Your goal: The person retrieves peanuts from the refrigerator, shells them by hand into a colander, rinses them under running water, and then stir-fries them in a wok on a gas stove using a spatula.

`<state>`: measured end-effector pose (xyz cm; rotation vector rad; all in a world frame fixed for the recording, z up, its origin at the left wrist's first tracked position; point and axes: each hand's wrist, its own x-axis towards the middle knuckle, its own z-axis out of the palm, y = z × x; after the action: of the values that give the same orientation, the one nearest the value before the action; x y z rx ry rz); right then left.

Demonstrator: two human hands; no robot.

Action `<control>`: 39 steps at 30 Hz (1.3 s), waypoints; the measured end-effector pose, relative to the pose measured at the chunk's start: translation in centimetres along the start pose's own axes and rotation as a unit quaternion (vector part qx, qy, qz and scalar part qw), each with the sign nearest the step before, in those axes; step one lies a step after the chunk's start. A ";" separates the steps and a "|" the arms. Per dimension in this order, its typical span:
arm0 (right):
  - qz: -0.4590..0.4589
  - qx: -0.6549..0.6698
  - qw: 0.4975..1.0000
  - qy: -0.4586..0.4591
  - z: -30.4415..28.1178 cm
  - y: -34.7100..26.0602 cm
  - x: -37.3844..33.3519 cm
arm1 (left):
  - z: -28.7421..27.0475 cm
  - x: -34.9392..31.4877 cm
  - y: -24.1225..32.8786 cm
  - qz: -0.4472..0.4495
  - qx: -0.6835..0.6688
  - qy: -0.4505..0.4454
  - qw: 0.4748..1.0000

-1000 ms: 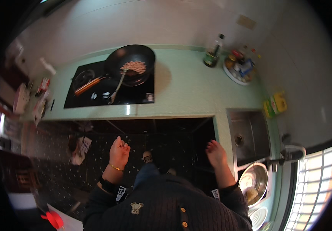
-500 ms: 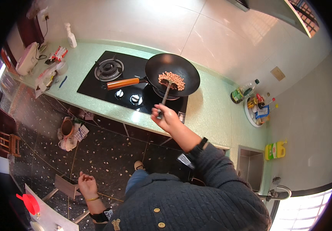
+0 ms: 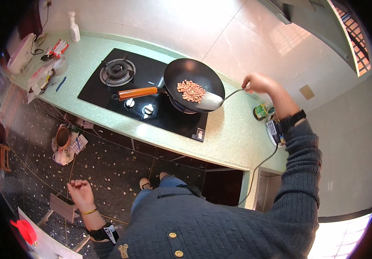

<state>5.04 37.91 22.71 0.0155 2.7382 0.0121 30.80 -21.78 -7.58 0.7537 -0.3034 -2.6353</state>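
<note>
A black wok (image 3: 185, 69) with an orange wooden handle (image 3: 137, 93) sits on the right burner of a black gas cooktop (image 3: 104, 93). Reddish-brown peanuts (image 3: 190, 90) lie heaped in the middle of it. My right hand (image 3: 258, 83) is closed around the end of a metal spatula (image 3: 212, 102), reaching in from the wok's right side. The spatula's blade rests inside the wok against the right edge of the peanuts. My left hand (image 3: 81, 194) hangs low over the floor at my left, its fingers loosely bent and holding nothing.
The left burner (image 3: 117, 72) bears nothing. A white spray bottle (image 3: 74, 28), a pen (image 3: 60, 84) and packets (image 3: 58, 48) stand or lie at the counter's left. A green-labelled bottle (image 3: 261, 111) is under my right forearm; a sink (image 3: 267, 190) lies beyond. A cabinet door (image 3: 324, 32) juts out overhead.
My right hand has moved from the front of the wok to its right side, swinging the spatula round with it. The peanuts remain heaped in the wok. My left hand stays low, without anything.
</note>
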 end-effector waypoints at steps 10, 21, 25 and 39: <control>-0.107 -0.134 0.981 0.087 0.7 -3.5 8.3 | -2.7 -5.2 2.2 0.072 -0.050 0.039 0.995; -0.084 -0.056 0.994 -0.035 -0.8 0.5 5.2 | -2.9 -8.0 0.0 0.114 -0.037 0.066 0.991; -0.115 -0.091 0.986 -0.082 -2.5 1.4 6.6 | -1.3 -7.9 -1.9 0.123 -0.065 0.067 0.988; -0.200 -0.111 0.972 0.058 2.4 -0.8 7.6 | -1.7 -9.3 -4.5 0.118 -0.062 0.088 0.987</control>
<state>-0.97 37.17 17.49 -0.6157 2.7876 0.2120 37.66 -14.05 -6.05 0.8456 -0.1653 -2.3243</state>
